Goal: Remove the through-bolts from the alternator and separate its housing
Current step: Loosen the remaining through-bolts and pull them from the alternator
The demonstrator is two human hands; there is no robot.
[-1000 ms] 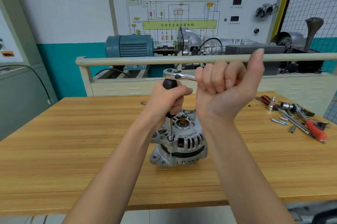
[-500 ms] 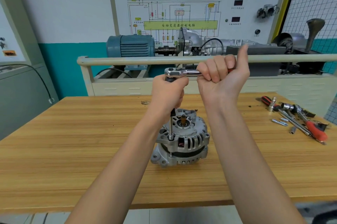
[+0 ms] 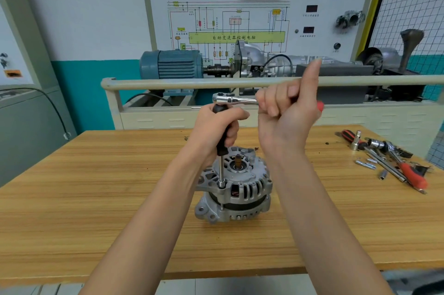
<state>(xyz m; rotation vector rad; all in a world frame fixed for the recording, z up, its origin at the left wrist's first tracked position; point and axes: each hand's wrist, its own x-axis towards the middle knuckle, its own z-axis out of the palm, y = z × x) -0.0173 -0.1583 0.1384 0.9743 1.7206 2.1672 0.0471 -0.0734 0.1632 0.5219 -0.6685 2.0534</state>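
A silver alternator [image 3: 242, 189] stands shaft-up on the wooden table [image 3: 96, 198]. A long extension bar with a black grip [image 3: 221, 172] stands upright on a through-bolt at the housing's left front rim. My left hand [image 3: 216, 131] grips the black part of the bar. A chrome ratchet [image 3: 234, 99] sits on top of the bar, its handle pointing right. My right hand [image 3: 286, 116] grips that handle, thumb sticking up; a red tip of the handle shows past my palm.
Loose tools lie at the table's right end: a red-handled ratchet [image 3: 413, 174], sockets [image 3: 374, 144], a black and red screwdriver [image 3: 349, 137] and small bolts [image 3: 365, 165]. Behind the table runs a beige rail [image 3: 192, 83] with a blue motor [image 3: 171, 65] and gearbox rig.
My right hand has swung the ratchet handle: it came nearer the bar half a second ago, then moved back out to the right. My left hand keeps its hold on the bar.
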